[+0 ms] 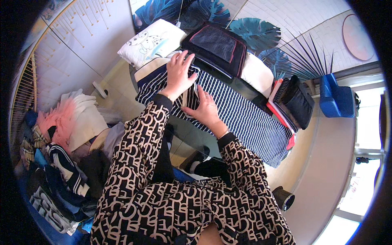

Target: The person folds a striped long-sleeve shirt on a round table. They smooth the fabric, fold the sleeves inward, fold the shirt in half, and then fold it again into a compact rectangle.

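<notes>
A navy and white striped garment (pixel 245 110) lies stretched across a dark glass table (pixel 191 134). My left hand (pixel 179 75) rests on its left part, fingers spread, near a gathered edge with white trim. Just right of and below it, my right hand (pixel 203 107) touches the same striped cloth, thumb and fingers apart around a fold. Whether either hand pinches the fabric is hard to tell. Beneath the stripes at the left end, beige and navy cloth (pixel 150 69) shows.
Behind the garment sit a white pillow with a dog print (pixel 153 41), folded black cloth (pixel 214 46) and a cream cushion (pixel 256 73). Folded clothes (pixel 291 101) are stacked at the right. Heaped clothes (pixel 88 122) lie at the left. A blue armchair (pixel 337 98) and a dark bin (pixel 283 197) stand at the right.
</notes>
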Demonstrator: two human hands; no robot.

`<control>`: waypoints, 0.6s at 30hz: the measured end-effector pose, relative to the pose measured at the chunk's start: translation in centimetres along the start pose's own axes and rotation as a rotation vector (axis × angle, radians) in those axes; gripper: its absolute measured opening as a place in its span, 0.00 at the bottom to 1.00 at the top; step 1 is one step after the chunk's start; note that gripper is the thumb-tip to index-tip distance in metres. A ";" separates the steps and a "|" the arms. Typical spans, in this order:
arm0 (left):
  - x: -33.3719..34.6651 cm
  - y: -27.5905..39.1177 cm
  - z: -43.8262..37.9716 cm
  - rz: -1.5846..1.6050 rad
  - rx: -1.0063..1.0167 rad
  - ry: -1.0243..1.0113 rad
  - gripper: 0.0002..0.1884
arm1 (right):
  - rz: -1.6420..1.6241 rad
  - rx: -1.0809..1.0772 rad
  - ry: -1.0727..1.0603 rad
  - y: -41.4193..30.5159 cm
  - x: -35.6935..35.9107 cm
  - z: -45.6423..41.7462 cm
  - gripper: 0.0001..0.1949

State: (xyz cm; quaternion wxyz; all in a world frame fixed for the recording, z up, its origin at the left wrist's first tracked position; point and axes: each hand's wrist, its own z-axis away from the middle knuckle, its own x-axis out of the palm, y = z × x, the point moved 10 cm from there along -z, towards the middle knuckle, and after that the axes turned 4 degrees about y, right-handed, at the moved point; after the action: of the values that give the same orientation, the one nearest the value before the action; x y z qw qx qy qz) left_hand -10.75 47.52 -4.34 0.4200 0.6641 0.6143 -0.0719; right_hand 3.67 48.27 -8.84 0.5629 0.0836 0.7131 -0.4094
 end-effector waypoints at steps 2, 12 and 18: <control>2.8 0.1 -0.9 -0.090 0.048 -0.161 0.40 | 0.027 0.004 0.011 -0.7 0.5 -0.5 0.56; 3.7 -8.2 -2.8 0.539 -0.220 0.066 0.05 | -0.039 0.102 0.227 3.2 1.1 -4.3 0.16; 1.1 -8.4 -2.1 0.340 -0.194 0.082 0.12 | -0.509 0.267 0.251 8.3 1.5 -4.3 0.13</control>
State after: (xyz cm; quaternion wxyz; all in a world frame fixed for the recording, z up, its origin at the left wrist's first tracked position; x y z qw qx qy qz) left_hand -18.75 48.81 -7.55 0.4629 0.7170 0.5140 0.0868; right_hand 4.82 56.06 -14.04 0.3338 0.0255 0.7150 -0.6138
